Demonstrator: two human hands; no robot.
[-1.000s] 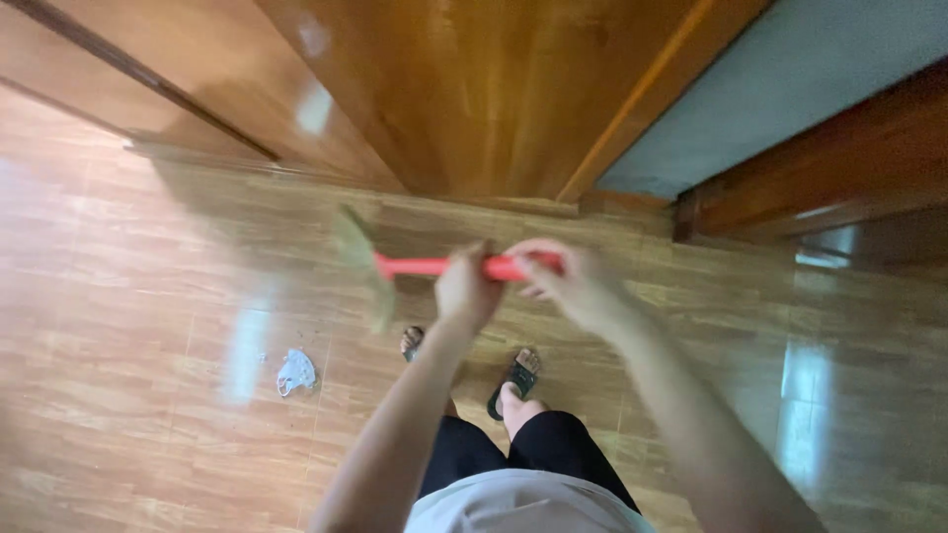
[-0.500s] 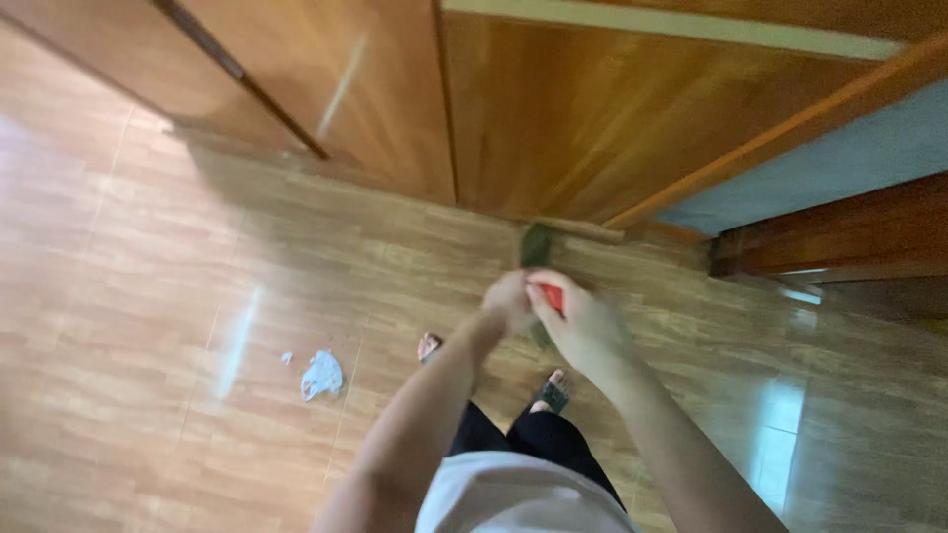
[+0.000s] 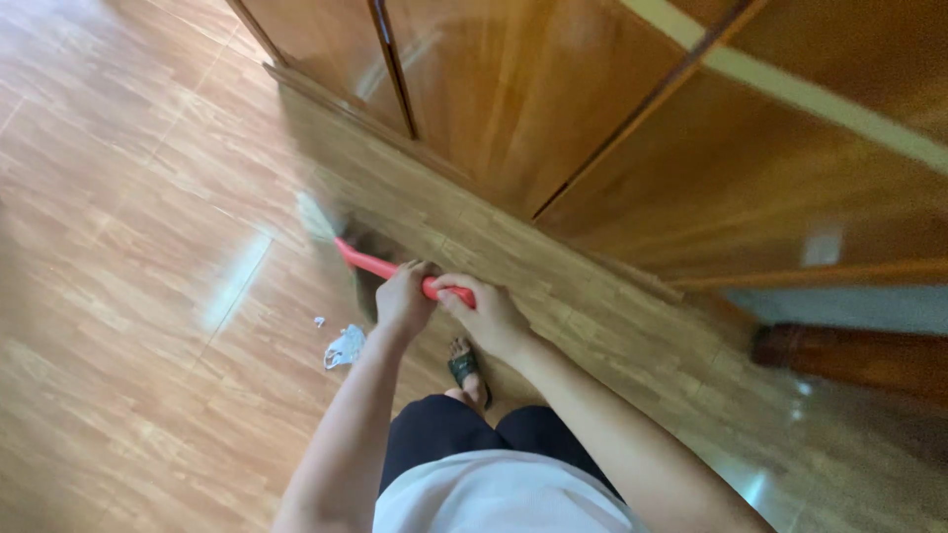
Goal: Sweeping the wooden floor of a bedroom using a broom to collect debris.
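While both hands work: the glossy wood-pattern floor (image 3: 118, 296) fills the view.
Left hand (image 3: 403, 299): clenched around the red plastic broom handle (image 3: 380, 266), lower down.
Right hand (image 3: 486, 314): gripping the handle's top end.
Broom head (image 3: 321, 219): blurred, on the floor by the brown wooden cabinet doors (image 3: 494, 89).
Litter: crumpled white-blue wrapper (image 3: 345, 346) near the black sandal (image 3: 464, 368).

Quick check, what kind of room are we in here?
Probably a room in a home: glossy wood-look floor, a tall wooden wardrobe along the wall, and both hands, left hand and right hand, gripping a red-handled broom.
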